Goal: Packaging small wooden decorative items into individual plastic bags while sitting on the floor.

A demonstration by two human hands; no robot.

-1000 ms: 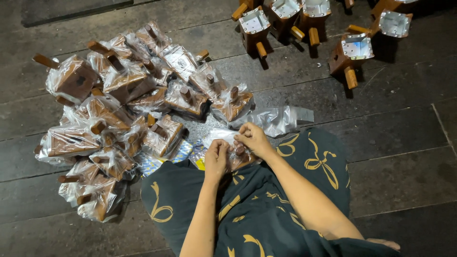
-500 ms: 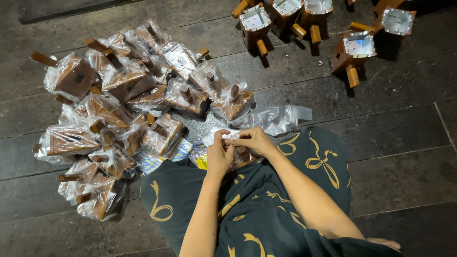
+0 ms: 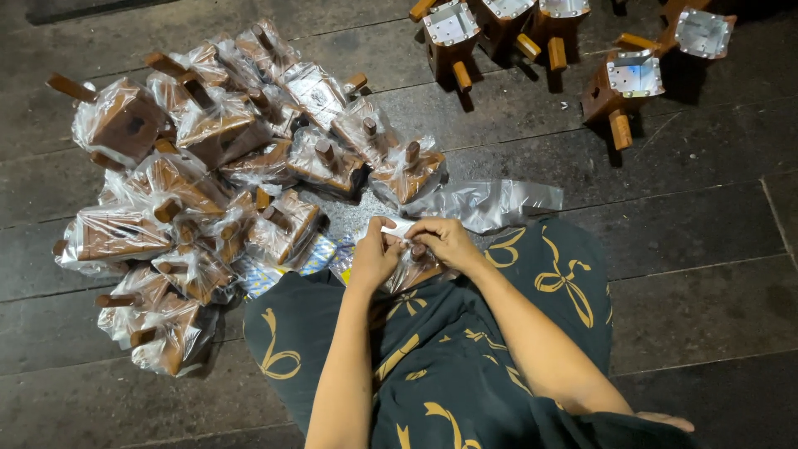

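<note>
A big heap of brown wooden blocks in clear plastic bags (image 3: 224, 183) fills the left of the frame; bare wooden blocks with metal plates (image 3: 573, 41) remain at upper right; at centre, left hand (image 3: 376, 258) and right hand (image 3: 445, 243) pinch the mouth of a clear plastic bag with a wooden block (image 3: 409, 249), fingers pressed together on it.

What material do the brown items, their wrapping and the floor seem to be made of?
Brown items: probably wood, smooth brown finish, pegs sticking out, grey metal-like plate on top. Wrapping: thin clear plastic, shiny and crinkled. Floor: dark, worn wooden planks, judging by grain and seams.
</note>
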